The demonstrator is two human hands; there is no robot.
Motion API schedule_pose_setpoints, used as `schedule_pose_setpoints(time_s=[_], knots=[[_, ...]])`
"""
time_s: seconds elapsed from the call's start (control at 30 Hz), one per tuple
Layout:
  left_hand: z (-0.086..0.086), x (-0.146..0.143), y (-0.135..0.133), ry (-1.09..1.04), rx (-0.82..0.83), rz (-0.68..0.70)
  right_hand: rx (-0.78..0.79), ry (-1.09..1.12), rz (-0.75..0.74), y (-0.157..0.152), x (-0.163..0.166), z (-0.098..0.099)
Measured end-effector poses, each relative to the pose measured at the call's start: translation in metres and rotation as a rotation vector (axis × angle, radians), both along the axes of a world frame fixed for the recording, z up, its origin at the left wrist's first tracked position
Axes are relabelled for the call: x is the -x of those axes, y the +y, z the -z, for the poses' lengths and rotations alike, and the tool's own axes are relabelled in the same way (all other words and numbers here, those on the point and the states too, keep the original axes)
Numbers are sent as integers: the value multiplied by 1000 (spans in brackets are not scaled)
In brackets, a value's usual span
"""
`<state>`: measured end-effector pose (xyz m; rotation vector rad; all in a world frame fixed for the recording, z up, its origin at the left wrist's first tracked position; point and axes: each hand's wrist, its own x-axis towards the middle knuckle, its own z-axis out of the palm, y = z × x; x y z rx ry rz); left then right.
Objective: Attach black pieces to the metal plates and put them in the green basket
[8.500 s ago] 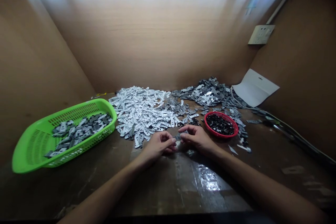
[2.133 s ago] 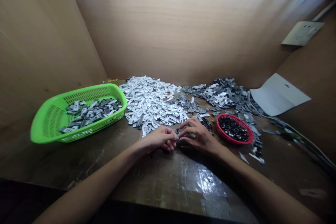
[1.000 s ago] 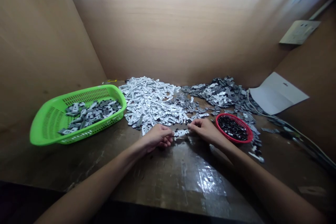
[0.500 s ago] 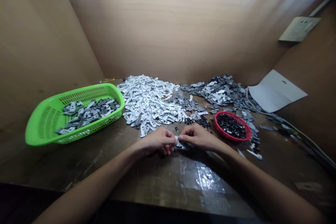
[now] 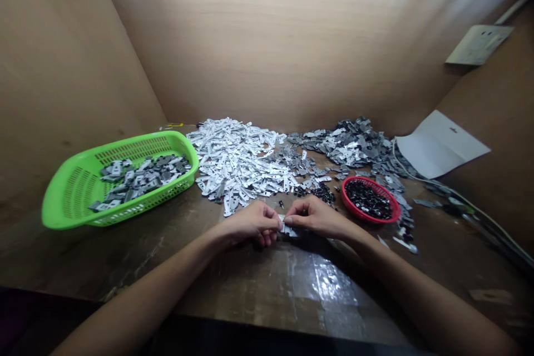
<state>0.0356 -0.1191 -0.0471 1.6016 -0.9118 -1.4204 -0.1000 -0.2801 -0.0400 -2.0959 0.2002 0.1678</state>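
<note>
My left hand (image 5: 250, 223) and my right hand (image 5: 317, 217) meet at the middle of the table, fingers pinched together. Between their fingertips sits a small silver metal piece (image 5: 287, 227), gripped from both sides. Just beyond my hands lies a heap of bright silver metal strips (image 5: 236, 158). A darker grey pile of metal plates (image 5: 352, 144) lies behind and to the right. A small red bowl (image 5: 344, 197) of tiny black parts stands close to my right hand.
A green plastic basket (image 5: 70, 192) holding grey metal pieces sits at the left. Brown board walls close in the table on three sides. A white sheet (image 5: 440, 144) leans at the right wall, with cables (image 5: 479, 214) running along the table's right side.
A second ago my hands were apart, the right one near the red bowl and a silver piece in the left. They have come together on the piece. The view shifted slightly.
</note>
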Motion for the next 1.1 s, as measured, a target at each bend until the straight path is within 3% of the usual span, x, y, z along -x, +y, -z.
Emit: schedule_pose_setpoints(time_s=[0.2, 0.37, 0.53, 0.6, 0.7, 0.8, 0.97, 1.1], knots=[[2, -1, 0, 8, 10, 5, 3, 8, -2, 0, 0, 3], [0, -1, -1, 10, -1, -16, 24, -42, 59, -4, -1, -8], [1, -1, -1, -19, -8, -19, 287, -238, 321, -19, -2, -6], [2, -1, -1, -17, -15, -12, 399, -299, 351, -25, -3, 1], [2, -1, -2, -14, -28, -8, 514, -354, 286, -29, -9, 9], [1, -1, -2, -21, -19, -10, 606, -369, 238, -24, -22, 4], [2, -1, -1, -18, -6, -1, 694, -288, 157, -8, -60, -9], [4, -3, 0, -2, 5, -35, 771, -213, 171, 0, -83, -5]])
